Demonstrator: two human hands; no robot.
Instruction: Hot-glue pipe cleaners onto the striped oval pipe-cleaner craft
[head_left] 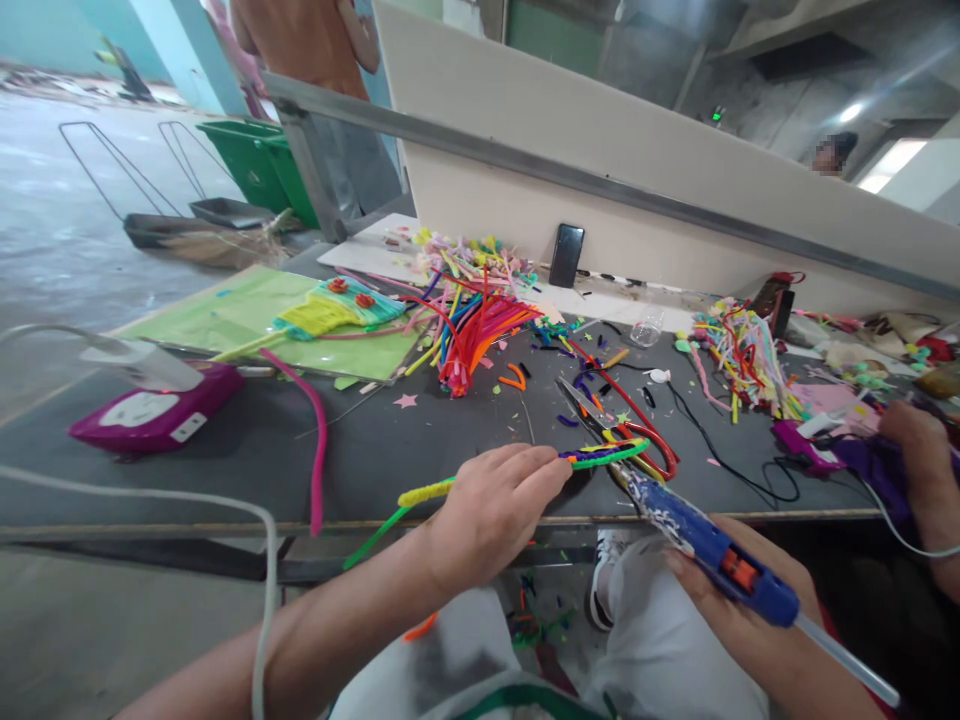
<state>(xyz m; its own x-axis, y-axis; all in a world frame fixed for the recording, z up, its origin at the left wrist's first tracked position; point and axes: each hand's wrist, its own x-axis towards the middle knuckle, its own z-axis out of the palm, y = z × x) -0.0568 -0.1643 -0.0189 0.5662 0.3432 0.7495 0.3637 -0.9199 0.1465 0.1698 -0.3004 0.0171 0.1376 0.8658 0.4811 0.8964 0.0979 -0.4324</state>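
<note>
My left hand pinches a bundle of green and yellow pipe cleaners over the near edge of the dark table; the stems trail back past my wrist. My right hand grips a blue hot glue gun, its nozzle touching the bundle just right of my left fingers. A white glue stick pokes out of the gun's rear. Red-handled scissors lie open right behind the bundle.
A heap of coloured pipe cleaners lies mid-table, another pile at right. A magenta power strip sits far left, a pink stem beside it. A phone leans on the partition. Another person's hand works at right.
</note>
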